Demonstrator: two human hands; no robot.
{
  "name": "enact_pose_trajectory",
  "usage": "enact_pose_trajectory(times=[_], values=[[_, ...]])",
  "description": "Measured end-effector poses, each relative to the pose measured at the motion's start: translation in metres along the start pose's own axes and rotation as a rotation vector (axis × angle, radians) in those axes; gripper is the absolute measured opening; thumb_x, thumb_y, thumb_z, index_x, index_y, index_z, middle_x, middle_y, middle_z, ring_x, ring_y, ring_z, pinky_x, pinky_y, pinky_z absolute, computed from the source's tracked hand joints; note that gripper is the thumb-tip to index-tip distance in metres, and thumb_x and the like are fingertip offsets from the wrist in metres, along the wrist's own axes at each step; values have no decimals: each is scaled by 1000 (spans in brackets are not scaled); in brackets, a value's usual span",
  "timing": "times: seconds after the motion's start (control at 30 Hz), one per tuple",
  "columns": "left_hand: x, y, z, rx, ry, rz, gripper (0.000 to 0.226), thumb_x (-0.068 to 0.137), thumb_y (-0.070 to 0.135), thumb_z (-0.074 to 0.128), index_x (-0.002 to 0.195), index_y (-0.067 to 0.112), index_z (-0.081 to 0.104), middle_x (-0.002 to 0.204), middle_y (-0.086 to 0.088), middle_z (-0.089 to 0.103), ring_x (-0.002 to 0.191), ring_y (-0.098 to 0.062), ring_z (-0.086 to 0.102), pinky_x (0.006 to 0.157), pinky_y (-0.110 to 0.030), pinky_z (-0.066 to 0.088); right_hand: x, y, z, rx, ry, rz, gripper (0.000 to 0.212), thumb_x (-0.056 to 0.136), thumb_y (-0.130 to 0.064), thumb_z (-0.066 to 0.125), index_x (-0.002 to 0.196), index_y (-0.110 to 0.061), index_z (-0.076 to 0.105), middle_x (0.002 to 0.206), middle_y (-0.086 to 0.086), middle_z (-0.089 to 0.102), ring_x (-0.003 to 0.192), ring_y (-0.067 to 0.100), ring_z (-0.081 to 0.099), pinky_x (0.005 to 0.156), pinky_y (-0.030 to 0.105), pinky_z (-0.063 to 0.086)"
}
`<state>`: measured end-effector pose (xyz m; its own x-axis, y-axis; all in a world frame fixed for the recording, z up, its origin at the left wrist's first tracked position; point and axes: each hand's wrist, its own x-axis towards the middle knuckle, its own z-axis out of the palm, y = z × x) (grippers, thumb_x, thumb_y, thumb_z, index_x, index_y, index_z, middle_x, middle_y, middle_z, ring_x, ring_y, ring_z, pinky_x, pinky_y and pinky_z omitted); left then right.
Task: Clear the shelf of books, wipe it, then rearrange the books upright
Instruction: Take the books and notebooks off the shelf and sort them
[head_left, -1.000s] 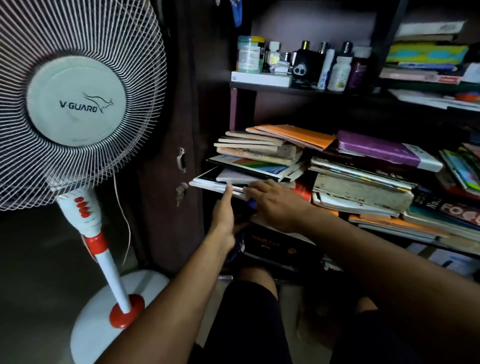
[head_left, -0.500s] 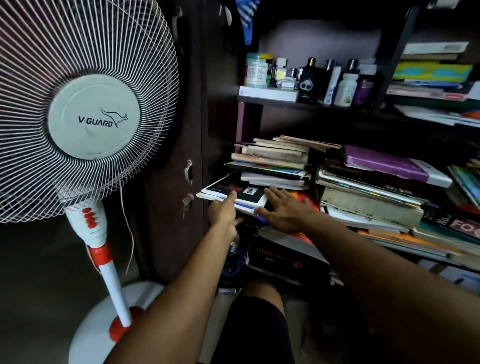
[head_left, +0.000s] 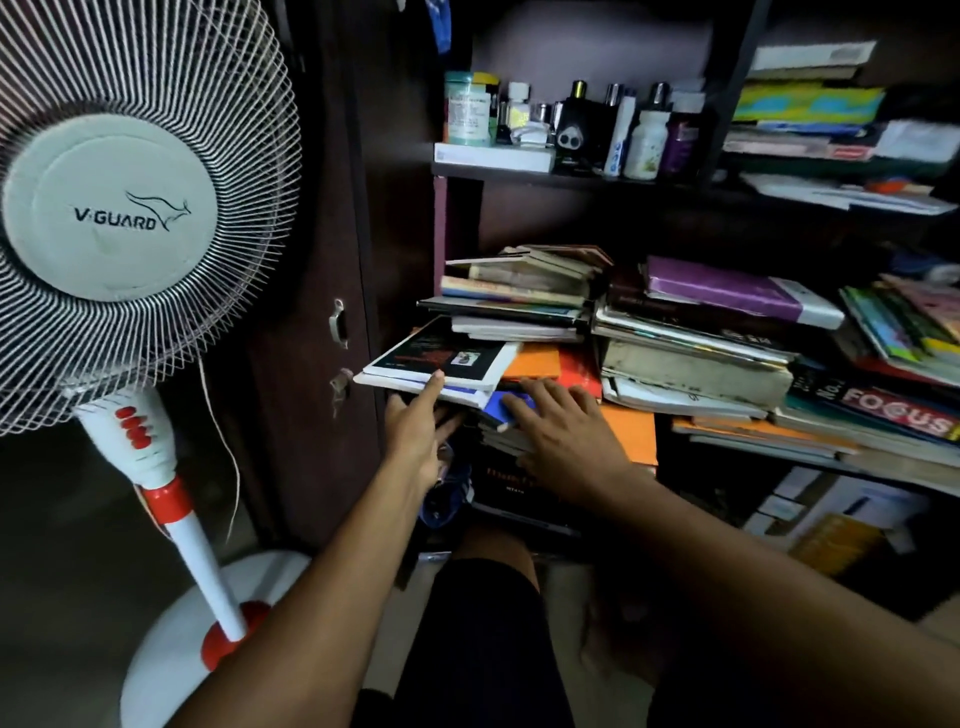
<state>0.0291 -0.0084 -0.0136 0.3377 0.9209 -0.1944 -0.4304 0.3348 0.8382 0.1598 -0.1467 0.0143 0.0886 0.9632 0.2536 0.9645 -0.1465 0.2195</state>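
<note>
Head view: a black-covered book with white edges sticks out tilted from the left stack of books on the shelf. My left hand holds it from below, thumb pressed up on its front edge, fingers tucked underneath. My right hand lies flat, fingers spread, on a blue book and the orange ones beside it. A second pile with a purple book on top sits just right. A V-Guard pedestal fan stands at left.
</note>
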Motion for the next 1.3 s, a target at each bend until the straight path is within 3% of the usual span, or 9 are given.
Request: enact_pose_trajectory(times=[0.17, 0.3, 0.4, 0.5, 0.7, 0.8, 0.97, 1.1, 1.3], values=[[-9, 11, 6, -51, -17, 57, 42, 92, 6, 70, 124, 12, 44, 115, -18, 68, 73, -16, 75, 65, -31, 62, 0, 2, 1, 104, 203, 134, 60, 83, -62, 60, 124, -19, 54, 129, 4, 54, 117, 27, 50, 98, 46, 41], [-16, 15, 2, 33, -96, 73, 72, 88, 25, 78, 142, 18, 31, 119, -25, 65, 90, -31, 75, 70, -40, 62, -6, 17, 1, 207, 259, 60, 38, 90, -49, 51, 107, -16, 62, 119, 6, 59, 103, 32, 56, 86, 45, 48], [-18, 9, -2, 136, -67, 96, 81, 87, 43, 77, 146, 21, 26, 125, -19, 65, 95, -30, 75, 69, -38, 62, -12, 23, 1, 184, 237, 10, 38, 92, -38, 42, 104, -14, 69, 111, 7, 64, 103, 33, 57, 85, 45, 50], [-25, 2, -2, 248, -60, 85, 110, 85, 53, 75, 159, 29, -2, 143, -5, 52, 112, -22, 67, 77, -39, 63, -15, 24, -3, 114, 218, -7, 29, 94, -31, 50, 106, -14, 71, 100, 5, 68, 97, 33, 57, 81, 45, 51], [-37, -13, 4, 252, -3, 96, 108, 90, 52, 68, 158, 36, -14, 157, 6, 33, 126, -19, 55, 84, -41, 61, -33, 18, -21, 91, 185, -2, 45, 96, -35, 29, 101, -12, 68, 90, 6, 62, 85, 30, 58, 66, 39, 48], [-30, -8, 3, 149, 100, 63, 104, 89, 45, 72, 160, 32, -4, 148, 1, 45, 113, -16, 62, 71, -36, 62, -46, 18, -21, 59, 218, -44, 39, 97, -33, 33, 99, -13, 66, 87, 6, 59, 82, 29, 57, 65, 39, 48], [-2, 25, -15, 46, 136, -53, 60, 85, 49, 76, 134, 23, 54, 125, -3, 66, 111, -23, 66, 52, -31, 58, -51, 17, -24, 43, 219, -78, 37, 97, -33, 34, 106, -15, 65, 91, 4, 57, 81, 26, 54, 65, 37, 43], [2, 31, -19, 35, 148, -64, 37, 88, 16, 76, 122, 14, 61, 117, -7, 68, 113, -23, 63, 53, -31, 56, -42, 5, -23, 46, 134, -73, 27, 99, -28, 48, 122, -18, 58, 106, 7, 58, 92, 29, 55, 72, 41, 46], [-30, 26, -9, 39, 184, 6, 35, 87, 8, 76, 113, 18, 56, 113, -7, 67, 92, -18, 65, 68, -47, 62, -53, 20, -21, 103, 41, 31, 40, 102, -27, 47, 141, -22, 41, 132, 3, 51, 118, 26, 52, 88, 37, 44]])
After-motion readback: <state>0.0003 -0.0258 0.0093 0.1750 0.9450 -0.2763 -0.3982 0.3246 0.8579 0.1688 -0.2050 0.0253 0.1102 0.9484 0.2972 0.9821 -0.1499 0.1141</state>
